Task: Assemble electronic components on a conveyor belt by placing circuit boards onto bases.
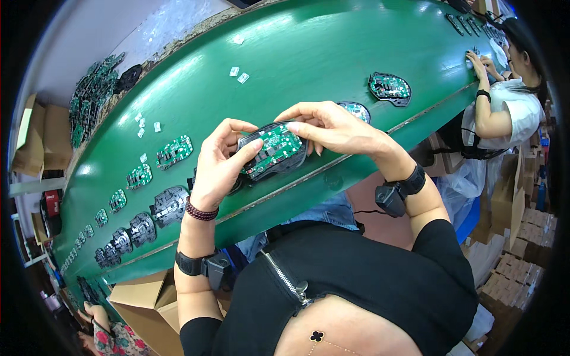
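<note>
A green circuit board (274, 148) sits in a black plastic housing (285, 168), held just above the green bench between my two hands. My left hand (222, 159) is closed on its left side, the thumb pressing on the board's face. On the far right edge, my right hand (332, 126) grips the same piece, with its thumb near the board's upper corner. Whether the board is fully seated I cannot tell. Partly covered by my right wrist lies another housing with a board (356, 111). To its right rests a similar filled housing (390, 89).
Loose circuit boards (174, 152) run in a row along the green bench (297, 65), beside a row of black housings (170, 204). Small white labels (239, 73) lie farther back. A heap of boards (92, 98) stands left. Co-workers (504, 101) sit at both ends; cardboard boxes (142, 299) stand below.
</note>
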`<action>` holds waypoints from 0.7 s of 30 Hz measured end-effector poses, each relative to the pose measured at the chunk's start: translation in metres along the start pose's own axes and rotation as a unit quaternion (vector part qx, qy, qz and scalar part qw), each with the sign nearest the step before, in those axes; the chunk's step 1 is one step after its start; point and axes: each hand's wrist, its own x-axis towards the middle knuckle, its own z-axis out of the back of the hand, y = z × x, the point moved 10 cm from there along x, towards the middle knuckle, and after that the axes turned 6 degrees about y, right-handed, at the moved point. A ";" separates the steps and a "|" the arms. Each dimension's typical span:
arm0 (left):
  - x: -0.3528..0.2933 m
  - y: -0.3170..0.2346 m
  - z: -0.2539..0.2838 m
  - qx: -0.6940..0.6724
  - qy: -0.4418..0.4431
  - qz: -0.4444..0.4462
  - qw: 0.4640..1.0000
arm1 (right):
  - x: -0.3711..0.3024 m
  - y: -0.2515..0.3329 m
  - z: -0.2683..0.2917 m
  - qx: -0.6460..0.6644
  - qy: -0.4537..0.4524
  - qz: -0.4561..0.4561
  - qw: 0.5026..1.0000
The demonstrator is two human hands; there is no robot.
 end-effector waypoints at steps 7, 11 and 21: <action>0.021 -0.013 0.022 0.343 -0.050 -0.087 0.934 | 0.008 0.008 0.013 -0.257 -0.046 -0.016 0.965; 0.068 -0.012 0.055 0.429 -0.109 -0.103 0.891 | 0.014 0.002 0.020 -0.411 -0.095 0.009 0.906; 0.172 -0.003 0.040 0.659 -0.071 -0.146 0.734 | -0.011 0.020 0.055 -0.384 -0.195 0.026 0.902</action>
